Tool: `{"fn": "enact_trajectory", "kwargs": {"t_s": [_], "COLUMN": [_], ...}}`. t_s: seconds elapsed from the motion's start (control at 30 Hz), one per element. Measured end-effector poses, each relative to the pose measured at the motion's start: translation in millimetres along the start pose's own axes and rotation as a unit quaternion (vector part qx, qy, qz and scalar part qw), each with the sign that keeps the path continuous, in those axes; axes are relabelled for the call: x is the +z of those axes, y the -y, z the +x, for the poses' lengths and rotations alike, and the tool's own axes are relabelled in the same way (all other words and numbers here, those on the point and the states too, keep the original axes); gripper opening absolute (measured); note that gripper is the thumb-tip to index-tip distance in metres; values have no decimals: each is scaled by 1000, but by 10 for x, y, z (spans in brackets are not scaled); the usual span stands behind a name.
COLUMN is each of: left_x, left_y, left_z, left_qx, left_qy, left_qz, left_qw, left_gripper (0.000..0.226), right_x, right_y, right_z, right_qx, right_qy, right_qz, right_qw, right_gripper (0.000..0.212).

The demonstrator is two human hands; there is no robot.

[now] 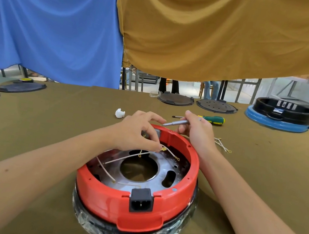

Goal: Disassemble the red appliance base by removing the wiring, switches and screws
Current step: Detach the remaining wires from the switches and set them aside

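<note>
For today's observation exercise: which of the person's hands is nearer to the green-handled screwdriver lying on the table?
Right. The right hand, holding a silver tool, sits just beside the green-handled screwdriver. The left hand is farther away, pinching a wire over the red base.

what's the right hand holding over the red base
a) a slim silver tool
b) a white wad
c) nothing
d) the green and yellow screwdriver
a: the right hand grips a slim silver tool above the rim of the red base, while the green and yellow screwdriver lies on the table behind it.
</note>
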State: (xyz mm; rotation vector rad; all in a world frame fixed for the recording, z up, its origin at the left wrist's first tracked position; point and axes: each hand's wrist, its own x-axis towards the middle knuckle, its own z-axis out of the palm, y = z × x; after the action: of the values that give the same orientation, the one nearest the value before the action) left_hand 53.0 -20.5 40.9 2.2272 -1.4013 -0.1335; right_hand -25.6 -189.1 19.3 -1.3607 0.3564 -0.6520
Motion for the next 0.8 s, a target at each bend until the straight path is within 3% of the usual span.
{"fn": "enact_trajectory", "kwargs": {"t_s": [0.23, 0.4, 0.63, 0.8], "left_x": [-53, -132, -152, -234], "left_y": [-13, -11, 93, 95], "left_z": [-29, 13, 80, 128], "left_qx": [8, -32, -113, -102], "left_qy": [-10, -145, -292, -287], "left_qz": [-180, -335, -337, -372], "left_qw": [984, 930, 888, 877], "left_gripper": [11, 16, 31, 26], "right_x": [-6, -7, -27, -103], "right_y": [3, 10, 16, 30], "right_z": [0, 9, 44, 75], "right_qx": [3, -7, 55, 62], "right_qy": [-1, -5, 40, 97], "right_qz": [10, 19, 100, 166], "right_qw": [1000, 1000, 993, 979], "right_gripper": [23, 24, 15, 10]}}
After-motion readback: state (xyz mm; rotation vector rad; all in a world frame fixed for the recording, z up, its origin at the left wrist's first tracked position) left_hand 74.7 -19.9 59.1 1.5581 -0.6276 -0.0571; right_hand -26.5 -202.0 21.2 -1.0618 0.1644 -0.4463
